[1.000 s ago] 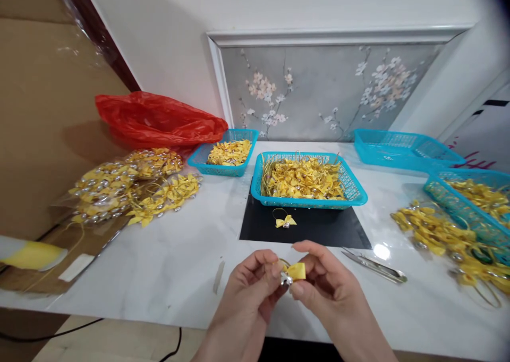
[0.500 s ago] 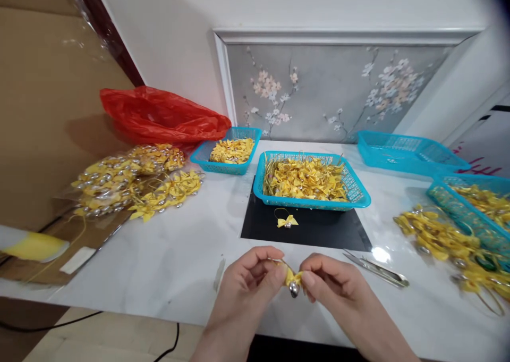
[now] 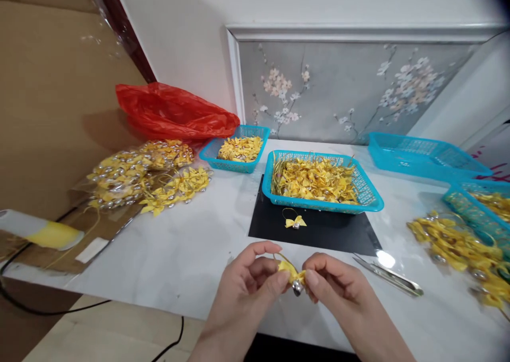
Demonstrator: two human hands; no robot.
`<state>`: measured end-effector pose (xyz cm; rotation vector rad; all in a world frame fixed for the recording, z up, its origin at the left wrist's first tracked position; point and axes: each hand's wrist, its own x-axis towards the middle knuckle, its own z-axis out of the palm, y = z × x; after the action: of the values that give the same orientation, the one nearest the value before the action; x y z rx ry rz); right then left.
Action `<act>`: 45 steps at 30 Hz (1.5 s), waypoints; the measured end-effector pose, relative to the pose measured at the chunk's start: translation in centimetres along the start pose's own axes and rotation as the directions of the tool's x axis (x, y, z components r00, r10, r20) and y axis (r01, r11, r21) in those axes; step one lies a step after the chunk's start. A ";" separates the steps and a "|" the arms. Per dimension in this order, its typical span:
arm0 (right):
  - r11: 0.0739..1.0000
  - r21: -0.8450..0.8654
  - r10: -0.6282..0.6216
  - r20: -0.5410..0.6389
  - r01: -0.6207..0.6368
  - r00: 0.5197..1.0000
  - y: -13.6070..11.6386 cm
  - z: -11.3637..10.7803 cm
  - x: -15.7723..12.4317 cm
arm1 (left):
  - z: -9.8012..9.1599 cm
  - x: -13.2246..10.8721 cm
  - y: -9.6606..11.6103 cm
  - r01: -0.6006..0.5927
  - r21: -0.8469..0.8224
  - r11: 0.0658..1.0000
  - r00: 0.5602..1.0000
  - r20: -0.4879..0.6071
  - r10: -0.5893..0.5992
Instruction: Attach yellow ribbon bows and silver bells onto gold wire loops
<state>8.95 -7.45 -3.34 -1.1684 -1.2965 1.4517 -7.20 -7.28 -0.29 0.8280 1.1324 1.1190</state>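
Between my two hands, over the front of the table, is a yellow ribbon bow [image 3: 287, 267] with a silver bell [image 3: 297, 287] hanging at its middle. My left hand [image 3: 255, 285] pinches the bow's left side, and a thin gold cord loop rises by the index finger. Thumb and fingers of my right hand [image 3: 334, 285] are closed on the right loop of the bow. Just beyond them, a finished-looking small bow with bell and cord [image 3: 295, 222] lies on a black mat [image 3: 274, 232]. To the right lie thread snips [image 3: 392, 278].
A blue basket [image 3: 322, 207] heaped with yellow bows sits partly on the mat. Behind are a smaller basket [image 3: 235, 166], a red plastic bag [image 3: 171, 109] and a blue tray [image 3: 426, 165]. Bagged bows [image 3: 119, 178] lie left; more bows [image 3: 450, 242] lie right.
The view has swung slightly left, so the table's things sit farther right. My left index finger has lifted a little, and more of the bow and its cord shows.
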 end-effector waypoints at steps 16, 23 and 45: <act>0.994 0.100 -0.039 -0.084 0.047 0.996 0.1 1.7 0.5 | -0.2 0.2 -1.0 -0.083 0.303 0.949 0.996 -0.005 0.088; 0.806 0.592 0.085 -0.130 0.009 0.988 1.3 3.3 0.8 | 0.2 0.5 -2.4 -0.008 0.036 0.999 0.988 0.154 0.002; 0.992 -0.118 -0.072 -0.185 0.051 0.980 0.7 2.9 1.2 | -3.7 1.1 -0.9 -0.056 -0.089 0.994 0.996 -0.077 0.049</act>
<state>5.85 -6.92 -4.10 -1.2951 -1.2836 1.2048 -10.52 -6.61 -2.33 0.7536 1.1179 1.2457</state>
